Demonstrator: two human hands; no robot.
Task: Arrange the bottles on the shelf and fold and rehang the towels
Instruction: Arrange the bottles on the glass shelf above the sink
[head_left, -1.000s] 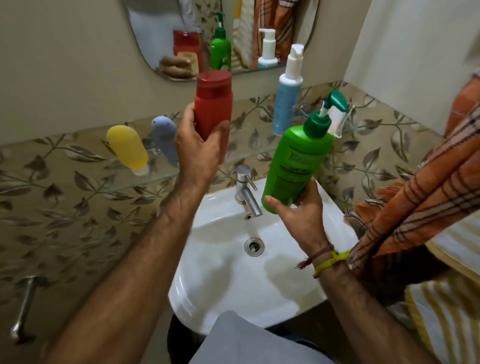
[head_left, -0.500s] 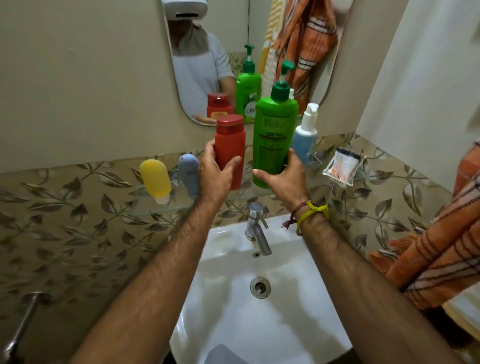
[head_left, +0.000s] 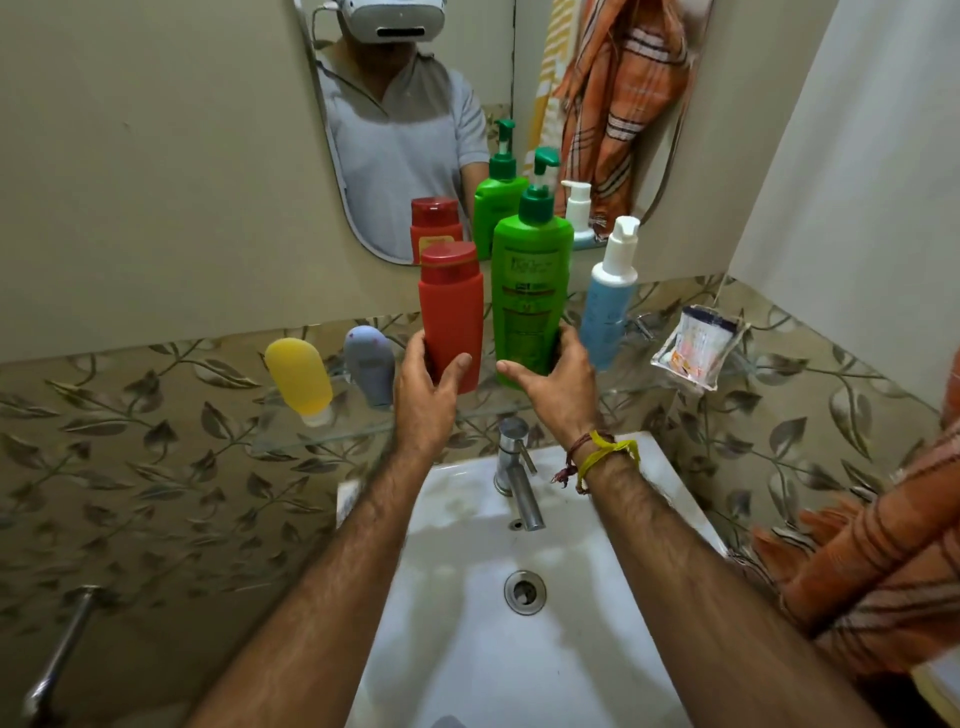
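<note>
- Bottle step in hand, judged from the layout: placing of two bottles side by side on the glass shelf above the sink. Towel step not yet begun, as it seems; orange checked towel bunched at the right edge.
- Left hand wrapped around the lower part of the red bottle, thumb on the front, fingers behind. Firm hold, bottle upright.
- Right hand cupped around the base of the green pump bottle, thumb in front, fingers on the right side. Bottle upright, pump to the top.
- Red and green bottles close together, almost touching. Bottoms hidden by the hands, so impossible to tell if already resting on the glass or just above it.
- Already on the shelf: yellow bottle and grey bottle to the left, both upside down on their caps; blue bottle with white pump just to the right of the green one; small clear packet further right.
- Both forearms stretched forward over the sink, almost parallel, wrists a little raised, palms turned to each other.
- Next move, probably: lowering of both bottoms flat on the glass, then slow opening of the fingers. Care needed with the tall green bottle, likely easy to tip, and with the blue neighbour near the right knuckles.
</note>
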